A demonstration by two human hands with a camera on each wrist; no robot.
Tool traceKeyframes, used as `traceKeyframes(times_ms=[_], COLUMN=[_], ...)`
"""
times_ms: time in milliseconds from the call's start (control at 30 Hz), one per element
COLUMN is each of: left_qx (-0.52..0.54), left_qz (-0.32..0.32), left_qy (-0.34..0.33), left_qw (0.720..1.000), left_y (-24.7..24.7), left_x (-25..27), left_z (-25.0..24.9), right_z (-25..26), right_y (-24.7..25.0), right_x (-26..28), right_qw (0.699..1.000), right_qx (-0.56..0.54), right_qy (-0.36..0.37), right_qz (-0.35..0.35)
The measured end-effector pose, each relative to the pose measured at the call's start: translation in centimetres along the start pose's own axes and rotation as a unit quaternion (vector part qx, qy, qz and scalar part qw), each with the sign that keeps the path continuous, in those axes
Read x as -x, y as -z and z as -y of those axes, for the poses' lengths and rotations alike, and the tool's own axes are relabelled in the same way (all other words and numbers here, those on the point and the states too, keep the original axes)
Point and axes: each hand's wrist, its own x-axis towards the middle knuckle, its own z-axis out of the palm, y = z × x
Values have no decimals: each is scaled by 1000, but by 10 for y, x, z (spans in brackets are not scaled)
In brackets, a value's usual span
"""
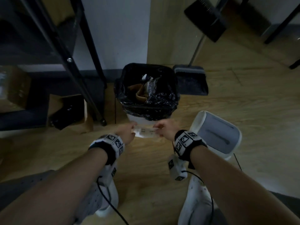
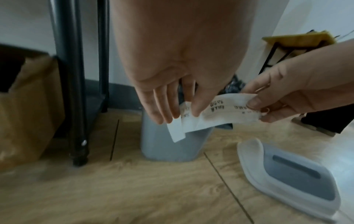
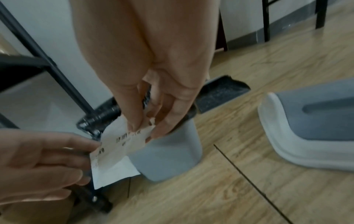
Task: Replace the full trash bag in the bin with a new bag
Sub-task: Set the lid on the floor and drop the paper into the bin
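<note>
A white bin (image 1: 139,120) lined with a black trash bag (image 1: 155,103) stands on the wood floor by the wall, with brown and white rubbish (image 1: 142,93) inside. Its grey-and-white lid (image 1: 215,132) lies on the floor to the right. In front of the bin, my left hand (image 1: 125,132) and right hand (image 1: 164,129) each pinch one end of a folded white sheet (image 1: 145,133) with dark print. In the left wrist view my left hand (image 2: 182,115) holds the sheet (image 2: 220,112) between thumb and fingers. In the right wrist view my right hand (image 3: 144,130) pinches its corner. Whether the sheet is paper or a folded bag I cannot tell.
A dark dustpan (image 1: 191,82) and a broom handle (image 1: 196,49) stand just right of the bin. A black shelf frame (image 1: 95,75) and cardboard boxes (image 1: 69,109) crowd the left. My white shoes (image 1: 194,202) are on the floor below my arms.
</note>
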Motion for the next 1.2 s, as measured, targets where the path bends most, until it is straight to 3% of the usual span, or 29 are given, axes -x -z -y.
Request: traceKeyframes(times_ms=[233,367,533,767,1000,1200], left_qx=[59,41,-17,-41,-60,-39], left_qz=[-114,-130,-122,-91,-40,-74], left_qy=[-67,-108,-101,-72,-62,-65], left_qw=[989,985,987,992,995,994], left_y=[69,106,137,125,116,125], left_x=[17,3,-31,-76,-86,-79], left_z=[-45,-56,-52,-24,-15,-16], right_z=[46,64,72,56,53,62], right_y=[56,83,98,77,69,79], right_x=[36,20,-22,-89,-104,-89], right_qw=[992,987,987,990,983,989], right_qx=[-5,-29,-19,47,122,48], right_qy=[42,66,76,67,87,69], right_qz=[-117,-142,-139,-115,-106,-120])
